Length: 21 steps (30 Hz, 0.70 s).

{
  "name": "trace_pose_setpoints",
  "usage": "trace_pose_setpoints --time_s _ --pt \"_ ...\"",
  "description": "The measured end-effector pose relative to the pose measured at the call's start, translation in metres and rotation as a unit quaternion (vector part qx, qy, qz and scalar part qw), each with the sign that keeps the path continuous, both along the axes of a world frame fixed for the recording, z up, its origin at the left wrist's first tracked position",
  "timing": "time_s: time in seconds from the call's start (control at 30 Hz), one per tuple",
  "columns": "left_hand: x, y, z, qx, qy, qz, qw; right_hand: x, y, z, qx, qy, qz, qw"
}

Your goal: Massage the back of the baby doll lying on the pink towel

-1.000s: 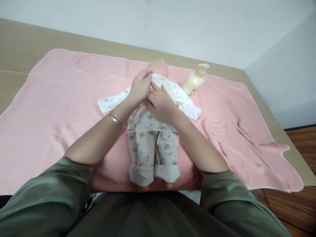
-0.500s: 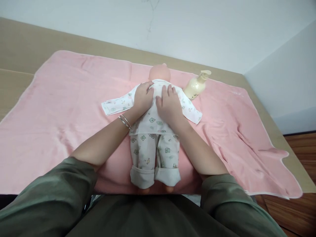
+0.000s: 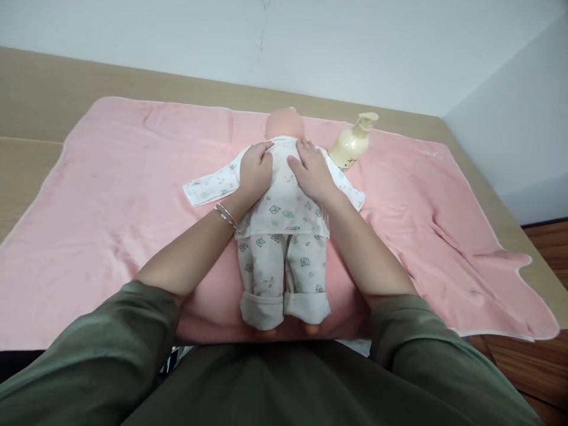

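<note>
A baby doll [image 3: 284, 123] lies on its length with its head at the far side and its feet toward me. It wears a white printed shirt [image 3: 284, 204] and matching trousers [image 3: 305, 263] with turned-up cuffs. On the shirt's upper left rests my left hand [image 3: 256, 173], thumb apart from the fingers. My right hand [image 3: 312, 170] lies flat on the upper right, fingers stretched toward the doll's shoulder. Neither hand grips anything that I can see. The shirt sleeves spread out to both sides.
A pink blanket [image 3: 133, 171] is spread under the doll over a wooden table [image 3: 31, 89]. Beside the right sleeve stands a cream pump bottle [image 3: 352, 145]. A white wall [image 3: 177, 41] rises behind the table, and wooden flooring [image 3: 528, 378] shows at lower right.
My right hand has slid outward and upward on the shirt, toward the right shoulder. My left hand has stayed nearly in place. The camera view has shifted slightly.
</note>
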<state>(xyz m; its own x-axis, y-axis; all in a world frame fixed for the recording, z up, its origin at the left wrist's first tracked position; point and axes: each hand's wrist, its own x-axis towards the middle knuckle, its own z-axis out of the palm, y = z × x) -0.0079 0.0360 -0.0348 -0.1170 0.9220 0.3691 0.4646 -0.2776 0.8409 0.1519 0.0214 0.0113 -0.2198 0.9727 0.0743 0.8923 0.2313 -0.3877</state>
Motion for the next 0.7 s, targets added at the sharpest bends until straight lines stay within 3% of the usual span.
trace_pose_setpoints --time_s 0.13,0.23,0.3,0.4,0.57,0.7 --pt "-0.001 0.002 -0.004 -0.007 -0.002 0.004 1.000 -0.025 -0.032 0.003 -0.008 -0.051 -0.035 0.998" --pt "-0.002 0.005 -0.007 -0.014 -0.017 0.010 1.000 -0.043 -0.054 0.001 0.058 -0.074 0.046 0.995" --pt "-0.003 0.005 -0.008 -0.013 -0.027 0.014 0.999 -0.042 -0.053 0.001 0.069 -0.072 0.102 0.990" --pt "-0.003 0.005 -0.007 -0.004 -0.026 0.009 1.000 -0.022 -0.029 0.001 0.032 -0.051 0.158 0.986" --pt "-0.002 0.002 -0.003 -0.001 -0.004 0.001 1.000 0.002 0.005 -0.006 0.018 0.011 0.055 0.998" --pt "-0.001 0.001 -0.002 -0.004 -0.008 0.001 1.000 -0.012 -0.008 -0.013 0.035 0.016 -0.003 0.999"
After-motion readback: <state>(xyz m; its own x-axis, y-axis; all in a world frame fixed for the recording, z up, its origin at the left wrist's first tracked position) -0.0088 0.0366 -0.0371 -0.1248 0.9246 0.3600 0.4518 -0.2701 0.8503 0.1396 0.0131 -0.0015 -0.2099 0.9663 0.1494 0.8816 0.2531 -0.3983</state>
